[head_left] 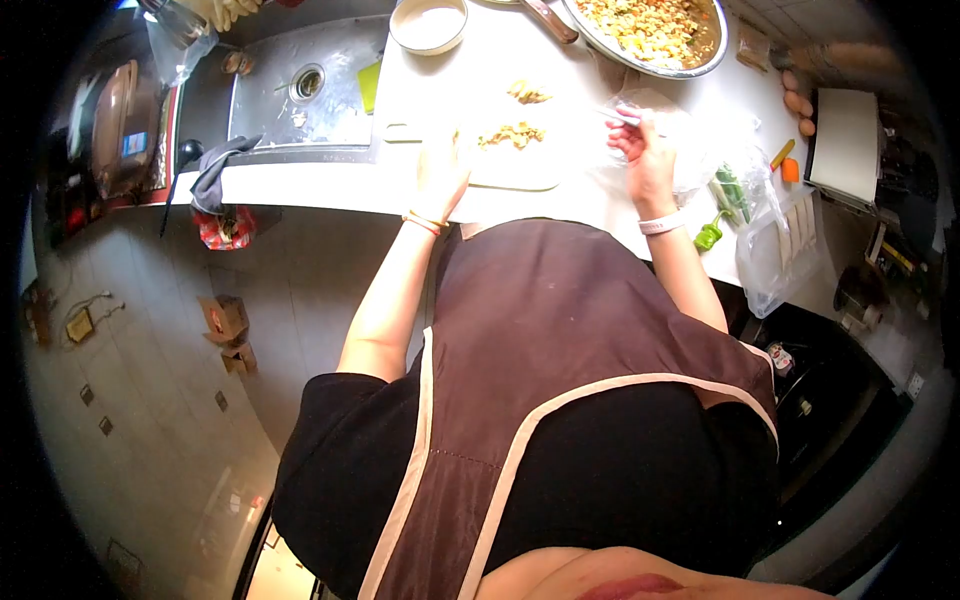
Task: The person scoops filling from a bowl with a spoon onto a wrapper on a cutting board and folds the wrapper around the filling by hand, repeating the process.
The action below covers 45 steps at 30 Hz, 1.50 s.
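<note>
My left hand rests at the left side of a pale cutting board, its fingers stretched out and partly washed out by glare. On the board lies a wrapper-like patch with chopped yellowish filling. Just beyond it sits a folded, yellowish piece of food. To the right of the board, my right hand has its fingers curled round a thin, light-coloured utensil, whose kind I cannot make out. Crumpled clear plastic lies beside and behind that hand.
A metal bowl of chopped filling stands at the back, near a brown-handled knife and a white bowl. A sink lies left. Eggs, a green pepper and a carrot piece are right.
</note>
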Available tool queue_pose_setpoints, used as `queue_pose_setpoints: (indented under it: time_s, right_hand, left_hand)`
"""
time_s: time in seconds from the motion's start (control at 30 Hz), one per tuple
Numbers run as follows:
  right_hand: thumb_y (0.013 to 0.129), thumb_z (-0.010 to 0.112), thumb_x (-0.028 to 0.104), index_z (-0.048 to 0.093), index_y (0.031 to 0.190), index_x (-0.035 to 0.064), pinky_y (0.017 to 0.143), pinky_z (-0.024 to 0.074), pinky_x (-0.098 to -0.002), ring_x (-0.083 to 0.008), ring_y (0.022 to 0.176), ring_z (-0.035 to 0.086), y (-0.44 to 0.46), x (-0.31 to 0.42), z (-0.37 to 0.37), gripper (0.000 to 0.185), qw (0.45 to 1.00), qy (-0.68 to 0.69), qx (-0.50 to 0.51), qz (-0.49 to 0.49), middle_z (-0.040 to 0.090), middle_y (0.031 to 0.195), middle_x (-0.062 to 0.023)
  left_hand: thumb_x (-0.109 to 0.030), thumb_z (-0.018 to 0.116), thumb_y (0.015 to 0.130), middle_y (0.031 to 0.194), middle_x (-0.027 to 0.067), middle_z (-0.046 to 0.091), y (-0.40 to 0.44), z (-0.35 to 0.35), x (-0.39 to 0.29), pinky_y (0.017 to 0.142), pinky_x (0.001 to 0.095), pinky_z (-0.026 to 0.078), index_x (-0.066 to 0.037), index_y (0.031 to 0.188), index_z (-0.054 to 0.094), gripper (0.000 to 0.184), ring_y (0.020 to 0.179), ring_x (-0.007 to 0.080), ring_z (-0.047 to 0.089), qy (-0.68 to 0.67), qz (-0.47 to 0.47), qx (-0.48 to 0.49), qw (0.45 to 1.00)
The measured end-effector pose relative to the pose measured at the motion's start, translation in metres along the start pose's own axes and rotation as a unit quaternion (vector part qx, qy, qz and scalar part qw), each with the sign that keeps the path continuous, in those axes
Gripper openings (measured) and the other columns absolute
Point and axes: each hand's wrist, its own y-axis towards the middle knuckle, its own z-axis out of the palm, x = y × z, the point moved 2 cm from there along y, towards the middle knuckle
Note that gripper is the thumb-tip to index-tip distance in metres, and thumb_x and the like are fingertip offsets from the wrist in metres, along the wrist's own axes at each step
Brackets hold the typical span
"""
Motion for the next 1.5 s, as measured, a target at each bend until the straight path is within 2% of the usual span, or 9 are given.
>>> queue_pose_setpoints:
  time_s: [0.03, 0.2, 0.47, 0.53, 0.77, 0.97, 1.03, 1.37, 1.5]
  right_hand:
    - [0.101, 0.045, 0.03, 0.06, 0.106, -0.0114, 0.069, 0.0553, -0.0299, -0.0194, 0.073, 0.065, -0.003, -0.009, 0.003, 0.045, 1.0, 0.0, 0.0, 0.001, 0.067, 0.087, -0.018]
    - [0.1, 0.048, 0.03, 0.059, 0.108, -0.0132, 0.072, 0.056, -0.03, -0.0203, 0.077, 0.066, -0.007, -0.029, 0.014, 0.046, 0.998, -0.038, 0.051, 0.0, 0.067, 0.091, -0.0203]
    - [0.097, 0.054, 0.026, 0.061, 0.113, -0.0093, 0.082, 0.0538, -0.0312, -0.0203, 0.088, 0.065, -0.006, -0.023, 0.011, 0.039, 0.989, -0.088, 0.115, 0.012, 0.067, 0.101, -0.0176]
    - [0.096, 0.056, 0.023, 0.061, 0.112, -0.0091, 0.084, 0.0532, -0.0325, -0.0208, 0.089, 0.066, -0.006, -0.024, 0.009, 0.037, 0.987, -0.094, 0.126, 0.026, 0.067, 0.102, -0.0177]
    - [0.095, 0.056, 0.02, 0.062, 0.112, -0.0089, 0.085, 0.0529, -0.0331, -0.0212, 0.089, 0.066, -0.008, -0.023, 0.005, 0.034, 0.988, -0.088, 0.124, 0.036, 0.067, 0.101, -0.017]
    - [0.095, 0.056, 0.019, 0.064, 0.109, -0.0084, 0.083, 0.054, -0.0316, -0.02, 0.086, 0.066, -0.012, -0.013, -0.005, 0.032, 0.988, -0.11, 0.111, 0.017, 0.068, 0.099, -0.0168]
    - [0.096, 0.056, 0.019, 0.064, 0.109, -0.008, 0.083, 0.0538, -0.0313, -0.0197, 0.086, 0.066, -0.014, -0.011, -0.01, 0.031, 0.988, -0.114, 0.107, 0.014, 0.068, 0.099, -0.0166]
    - [0.096, 0.055, 0.019, 0.063, 0.109, -0.0071, 0.084, 0.0525, -0.0318, -0.0201, 0.087, 0.065, -0.021, -0.005, -0.024, 0.031, 0.989, -0.123, 0.087, 0.016, 0.067, 0.1, -0.0159]
    - [0.095, 0.055, 0.018, 0.064, 0.107, -0.0079, 0.081, 0.054, -0.0309, -0.0196, 0.084, 0.066, -0.023, -0.004, -0.026, 0.03, 0.991, -0.114, 0.073, 0.006, 0.068, 0.097, -0.0158]
  left_hand:
    - [-0.011, 0.059, 0.086, 0.101, 0.0248, 0.062, -0.001, 0.0, 0.001, 0.084, 0.0419, 0.048, 0.005, 0.11, 0.06, 0.029, 0.097, 0.0382, 0.061, -0.02, -0.001, -0.005, 1.0]
    - [-0.01, 0.059, 0.085, 0.101, 0.024, 0.063, -0.003, 0.002, 0.002, 0.085, 0.0413, 0.049, 0.005, 0.111, 0.06, 0.03, 0.096, 0.0373, 0.062, -0.018, -0.013, 0.004, 1.0]
    - [-0.01, 0.059, 0.084, 0.1, 0.0242, 0.064, 0.002, 0.009, 0.005, 0.083, 0.0414, 0.049, 0.004, 0.111, 0.061, 0.031, 0.095, 0.0368, 0.063, -0.035, 0.003, 0.007, 0.999]
    - [-0.012, 0.06, 0.087, 0.103, 0.0225, 0.066, 0.004, 0.01, 0.002, 0.083, 0.0362, 0.052, 0.004, 0.118, 0.059, 0.034, 0.093, 0.0291, 0.066, 0.005, 0.007, 0.02, 1.0]
    - [-0.012, 0.061, 0.085, 0.102, 0.0224, 0.066, 0.008, 0.006, -0.01, 0.082, 0.0359, 0.052, 0.002, 0.119, 0.059, 0.037, 0.092, 0.0292, 0.067, 0.016, -0.024, 0.069, 0.997]
    - [-0.011, 0.065, 0.081, 0.097, 0.0206, 0.065, 0.007, 0.009, -0.013, 0.081, 0.037, 0.05, 0.002, 0.12, 0.057, 0.042, 0.09, 0.0309, 0.065, 0.02, 0.041, 0.048, 0.998]
    - [-0.01, 0.066, 0.077, 0.1, 0.0208, 0.062, 0.008, 0.009, -0.015, 0.08, 0.0436, 0.049, 0.001, 0.113, 0.058, 0.039, 0.092, 0.0385, 0.061, 0.008, 0.062, 0.048, 0.997]
    - [-0.01, 0.066, 0.076, 0.097, 0.0195, 0.062, 0.009, 0.01, -0.013, 0.079, 0.0444, 0.048, -0.001, 0.113, 0.057, 0.039, 0.09, 0.0381, 0.06, 0.004, 0.047, 0.069, 0.997]
    - [-0.01, 0.066, 0.077, 0.097, 0.0195, 0.061, 0.006, 0.013, -0.006, 0.079, 0.0446, 0.048, -0.001, 0.114, 0.057, 0.039, 0.089, 0.0382, 0.06, 0.011, 0.053, 0.048, 0.997]
